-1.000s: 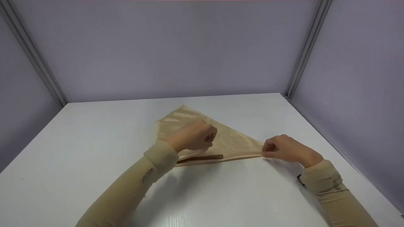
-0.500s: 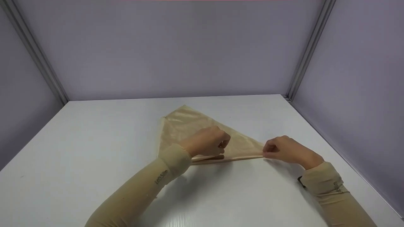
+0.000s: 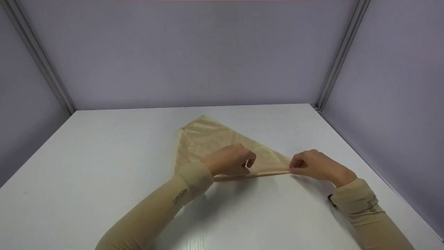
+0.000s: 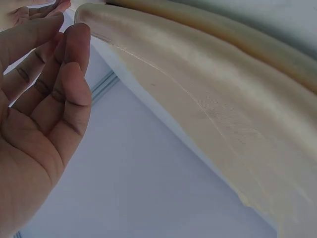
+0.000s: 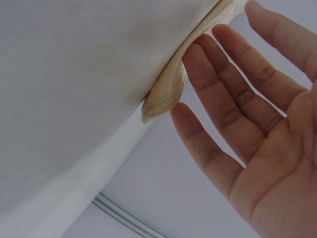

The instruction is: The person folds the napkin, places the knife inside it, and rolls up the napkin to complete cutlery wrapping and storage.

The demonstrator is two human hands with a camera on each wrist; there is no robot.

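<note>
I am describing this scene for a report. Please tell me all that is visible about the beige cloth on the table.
The beige cloth is thin and glossy, satin-like, and lies roughly as a triangle on the white table. Its near edge is rolled into a narrow tube. The left hand rests on that roll, and the right hand is at its right tip.
</note>
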